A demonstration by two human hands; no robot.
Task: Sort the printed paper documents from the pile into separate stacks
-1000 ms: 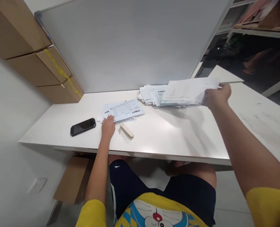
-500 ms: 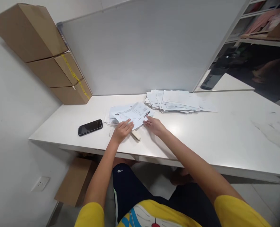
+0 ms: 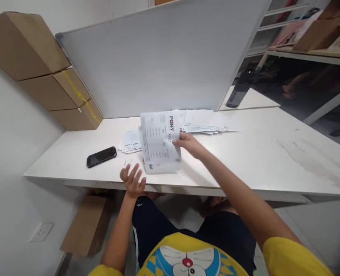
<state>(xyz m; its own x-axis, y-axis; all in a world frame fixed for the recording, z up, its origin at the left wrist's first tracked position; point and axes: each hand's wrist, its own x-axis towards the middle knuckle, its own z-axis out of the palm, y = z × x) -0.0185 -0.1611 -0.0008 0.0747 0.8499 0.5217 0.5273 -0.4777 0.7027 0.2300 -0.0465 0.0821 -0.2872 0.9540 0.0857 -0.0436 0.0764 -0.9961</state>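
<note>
A few printed paper sheets (image 3: 160, 142) marked PONY are held up over the white table, tilted, by their right edge. My right hand (image 3: 188, 143) pinches that edge between thumb and fingers. Left of the sheets, my left hand (image 3: 133, 182) hovers near the table's front edge, palm up, fingers spread, touching nothing. Behind the held sheets lies a smaller paper pile (image 3: 132, 141), partly covered by them. Farther back and to the right, a larger spread of papers (image 3: 204, 120) rests against the whiteboard's foot. The stapler-like cream object seen earlier is hidden now.
A black phone (image 3: 101, 156) lies on the table (image 3: 244, 161) at the left. Cardboard boxes (image 3: 55, 90) are stacked in the left corner, beside a leaning whiteboard (image 3: 158, 61). A dark bottle (image 3: 237, 92) stands at the back right. Another box (image 3: 83, 226) sits on the floor.
The PONY sheets have been lifted and turned more upright by my right hand. My left hand has let go of them and drawn back toward me, its fingers opening.
</note>
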